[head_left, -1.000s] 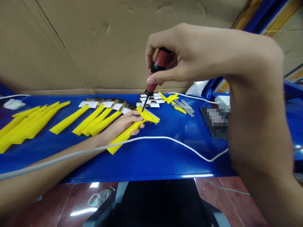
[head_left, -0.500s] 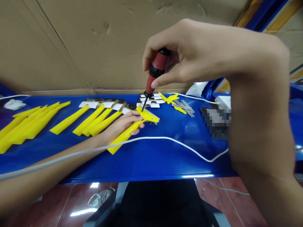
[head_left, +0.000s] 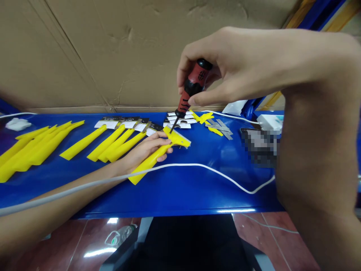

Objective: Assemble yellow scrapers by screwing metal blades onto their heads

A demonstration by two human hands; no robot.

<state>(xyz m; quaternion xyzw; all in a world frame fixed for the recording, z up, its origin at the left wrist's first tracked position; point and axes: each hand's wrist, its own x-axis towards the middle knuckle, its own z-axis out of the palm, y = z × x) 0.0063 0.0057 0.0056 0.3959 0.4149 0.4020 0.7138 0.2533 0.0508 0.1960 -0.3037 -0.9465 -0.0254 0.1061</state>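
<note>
My left hand is closed around the neck of a yellow scraper, whose wide head points away to the right. Above it, my right hand grips a red and black screwdriver by its handle. The screwdriver leans, with its shaft reaching down to the left end of the scraper head. Its tip meets the yellow plastic there; a screw under it cannot be made out. Just behind the scraper lie white and black printed cards.
Several yellow handles lie at the left of the blue table, others with cards nearer the middle. Small yellow pieces and grey metal strips lie right of centre. A white cable crosses in front.
My right hand and the screwdriver handle have shifted slightly right, and the handle has turned so that its markings show. The tip stays on the scraper head; my left hand is practically still.
</note>
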